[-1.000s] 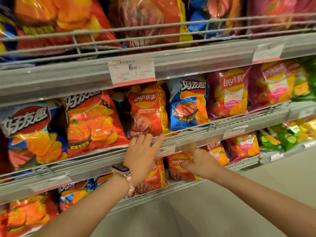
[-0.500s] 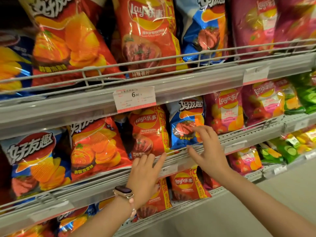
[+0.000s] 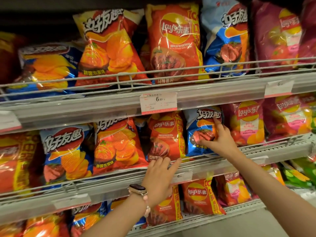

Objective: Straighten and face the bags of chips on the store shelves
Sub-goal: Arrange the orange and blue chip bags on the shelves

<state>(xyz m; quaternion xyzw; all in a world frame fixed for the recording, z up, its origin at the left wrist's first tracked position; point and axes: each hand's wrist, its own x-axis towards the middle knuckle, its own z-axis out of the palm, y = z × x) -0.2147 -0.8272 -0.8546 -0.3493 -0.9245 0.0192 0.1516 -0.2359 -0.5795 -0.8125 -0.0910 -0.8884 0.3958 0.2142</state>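
On the middle shelf a blue chip bag (image 3: 199,129) with a steak picture stands upright behind the wire rail (image 3: 273,147). My right hand (image 3: 221,141) grips its right side, thumb across the front and fingers up along the edge. Left of it stands a red Lay's bag (image 3: 163,134), facing out. My left hand (image 3: 159,178), with a watch on the wrist, lies flat and open on the rail, its fingertips touching that bag's bottom edge. Further left are an orange-red ridged-chip bag (image 3: 118,142) and a blue one (image 3: 66,151).
The top shelf (image 3: 102,101) holds tilted large bags behind a wire guard, with a 6.80 price tag (image 3: 158,102) on its front edge. Magenta Lay's bags (image 3: 246,124) fill the right side. Smaller red bags (image 3: 198,195) and green bags (image 3: 297,175) stand on the lower shelf.
My right hand rose from the lower shelf to the blue bag and took hold of it. The left hand stayed on the rail. My view tilted upward.
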